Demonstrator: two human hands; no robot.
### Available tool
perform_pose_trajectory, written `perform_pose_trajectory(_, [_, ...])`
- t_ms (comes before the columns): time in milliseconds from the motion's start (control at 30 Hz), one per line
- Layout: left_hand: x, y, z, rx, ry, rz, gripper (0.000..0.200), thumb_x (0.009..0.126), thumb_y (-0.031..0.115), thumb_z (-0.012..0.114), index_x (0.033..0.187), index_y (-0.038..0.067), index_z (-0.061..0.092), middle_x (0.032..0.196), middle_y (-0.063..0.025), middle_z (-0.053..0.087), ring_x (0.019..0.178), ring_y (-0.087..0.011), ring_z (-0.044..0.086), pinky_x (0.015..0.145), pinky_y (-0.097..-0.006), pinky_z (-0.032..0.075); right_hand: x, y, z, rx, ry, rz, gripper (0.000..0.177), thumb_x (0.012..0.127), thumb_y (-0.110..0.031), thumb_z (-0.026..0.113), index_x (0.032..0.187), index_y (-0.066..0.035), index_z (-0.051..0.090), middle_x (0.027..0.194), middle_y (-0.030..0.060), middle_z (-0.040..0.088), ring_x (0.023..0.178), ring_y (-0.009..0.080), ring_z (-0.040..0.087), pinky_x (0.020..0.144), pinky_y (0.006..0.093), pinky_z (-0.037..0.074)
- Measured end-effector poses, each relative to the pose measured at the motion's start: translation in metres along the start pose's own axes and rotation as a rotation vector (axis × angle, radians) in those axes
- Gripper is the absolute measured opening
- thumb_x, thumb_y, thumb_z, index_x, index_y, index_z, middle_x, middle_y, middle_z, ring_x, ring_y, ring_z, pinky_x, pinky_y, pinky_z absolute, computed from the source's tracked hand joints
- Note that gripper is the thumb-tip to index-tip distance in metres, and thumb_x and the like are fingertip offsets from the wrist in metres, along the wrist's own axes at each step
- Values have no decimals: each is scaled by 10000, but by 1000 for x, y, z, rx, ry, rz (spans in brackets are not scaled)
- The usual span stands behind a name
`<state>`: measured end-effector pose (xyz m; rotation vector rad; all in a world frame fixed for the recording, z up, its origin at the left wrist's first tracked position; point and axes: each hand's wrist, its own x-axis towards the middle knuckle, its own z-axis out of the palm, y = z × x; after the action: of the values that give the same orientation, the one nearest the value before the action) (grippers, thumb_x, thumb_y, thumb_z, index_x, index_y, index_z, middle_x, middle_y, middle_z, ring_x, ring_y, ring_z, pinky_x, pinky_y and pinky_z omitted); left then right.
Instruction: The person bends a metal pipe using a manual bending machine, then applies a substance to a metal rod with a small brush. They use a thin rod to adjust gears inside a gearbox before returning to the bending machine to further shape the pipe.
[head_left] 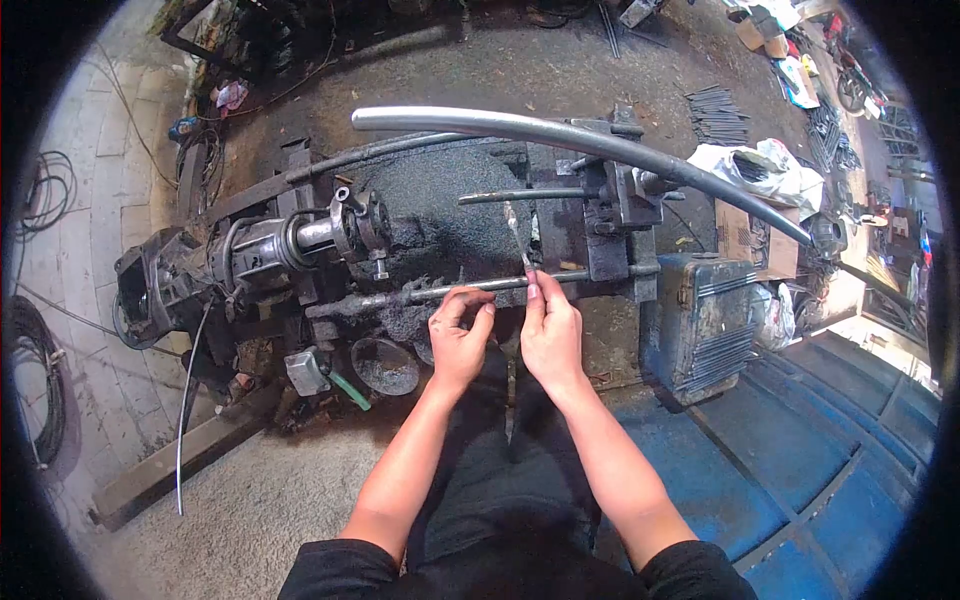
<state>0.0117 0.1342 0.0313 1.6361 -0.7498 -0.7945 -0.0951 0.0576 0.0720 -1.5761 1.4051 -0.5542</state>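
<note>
My right hand (552, 335) pinches the lower end of a slim stick-like tool (518, 240). Its narrow shaft points up and slightly left, ending in a pale tip over the machine bed. To the left, my left hand (460, 335) is closed, thumb and forefinger curled toward each other; I cannot tell whether something small sits between them. Both hands are at the near steel rail (450, 291) of a greasy machine. Beyond them lies a bed of dark metal shavings (450, 210). A shorter steel rod (520, 196) juts leftward from the right-hand block (625, 200).
A long, curved steel bar (560, 133) reaches across above the machine. On the left is the machine's spindle head (270, 245). A blue ribbed metal box (705, 325) stands at right, near a white bag (760, 175). Below the rail sits a round dish (385, 367).
</note>
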Motion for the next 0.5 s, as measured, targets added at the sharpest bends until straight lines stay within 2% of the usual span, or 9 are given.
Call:
perform_pose_trajectory(67, [0,1,0,24,0,0,110,848,5,650,955,-18,665,957,-82,654,879,-153,617,793,-281,488,1,-1,3,13,59,-59,235,1006,-172,471,1129,-13,594,773,271,618,770,445,650,633,470,481])
perform_pose_trajectory(267, [0,0,-1,19,-14,-33,111,845,6,651,952,-19,666,950,-74,653,863,-142,616,775,-275,492,10,-2,5,-53,59,-45,234,999,-154,480,1131,5,592,788,268,630,778,450,645,637,466,483])
perform_pose_trajectory(500, [2,1,-2,-21,-11,-46,108,841,2,645,945,-23,660,934,-69,647,858,-139,610,775,-273,486,21,-12,8,70,-26,84,273,1010,-197,464,1114,10,608,782,256,634,788,411,667,668,450,487])
